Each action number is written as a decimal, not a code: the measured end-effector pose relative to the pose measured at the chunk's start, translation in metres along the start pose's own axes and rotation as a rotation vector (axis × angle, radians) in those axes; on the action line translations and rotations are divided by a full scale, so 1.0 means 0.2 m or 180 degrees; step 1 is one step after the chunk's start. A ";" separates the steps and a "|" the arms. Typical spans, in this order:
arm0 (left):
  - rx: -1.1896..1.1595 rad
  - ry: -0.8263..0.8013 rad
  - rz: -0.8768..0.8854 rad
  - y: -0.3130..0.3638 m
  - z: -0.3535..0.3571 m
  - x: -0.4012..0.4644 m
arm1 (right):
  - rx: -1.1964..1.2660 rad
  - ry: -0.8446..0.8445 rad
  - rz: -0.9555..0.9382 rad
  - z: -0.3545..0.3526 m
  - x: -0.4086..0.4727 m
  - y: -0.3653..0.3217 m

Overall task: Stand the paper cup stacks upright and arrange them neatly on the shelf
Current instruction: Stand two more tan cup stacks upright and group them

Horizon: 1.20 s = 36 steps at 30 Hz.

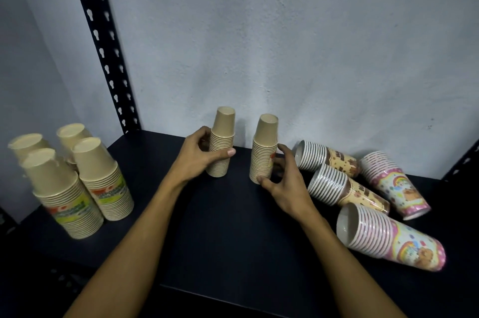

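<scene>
On the dark shelf [233, 227], against a pale rough wall [285, 45], paper cup stacks in three groups. Left: four wide tan stacks [101, 183], upright and mouth-down, set close together, apparently already arranged. Right: four patterned stacks lying on their sides, two pink [388, 237] and two brown [347, 188], ribbed rims showing, not yet stood up. Centre: two slim tan stacks, upright and near the wall. The left hand [199, 159] is wrapped around the left slim stack [221, 146], probably to steady it. The right hand [282, 183] is spread, thumb touching the base of the right slim stack [264, 151], fingers just beside it; whether it grips cannot be told. A perforated black post [103, 43] rises at the left corner.
</scene>
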State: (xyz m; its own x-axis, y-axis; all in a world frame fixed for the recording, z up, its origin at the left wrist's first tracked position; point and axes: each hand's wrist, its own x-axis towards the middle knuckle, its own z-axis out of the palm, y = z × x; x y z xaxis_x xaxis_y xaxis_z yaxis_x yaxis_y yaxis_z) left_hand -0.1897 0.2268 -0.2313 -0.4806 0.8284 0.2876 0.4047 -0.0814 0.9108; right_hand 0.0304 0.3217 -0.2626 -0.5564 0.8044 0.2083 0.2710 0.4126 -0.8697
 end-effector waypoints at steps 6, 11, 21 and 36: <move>-0.0651 -0.0386 -0.0191 0.01 0.01 -0.01 | -0.0106 0.0060 -0.0122 0.00 -0.01 -0.02; -0.0576 -0.0735 -0.0202 0.01 0.01 -0.02 | 0.0024 -0.0081 -0.0087 -0.01 0.00 0.00; -0.0339 -0.0726 -0.0118 0.01 0.10 -0.03 | 0.0035 -0.0060 -0.0190 -0.01 0.00 -0.01; -0.0204 -0.0767 -0.0111 0.01 0.13 -0.04 | -0.0103 0.0048 -0.0247 0.00 0.00 0.00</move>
State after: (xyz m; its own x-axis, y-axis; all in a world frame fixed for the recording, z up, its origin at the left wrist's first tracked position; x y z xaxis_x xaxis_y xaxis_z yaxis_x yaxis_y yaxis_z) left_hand -0.1646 0.2335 -0.2389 -0.2910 0.9389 0.1838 0.3374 -0.0790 0.9380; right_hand 0.0307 0.3213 -0.2637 -0.5648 0.7758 0.2813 0.2528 0.4872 -0.8359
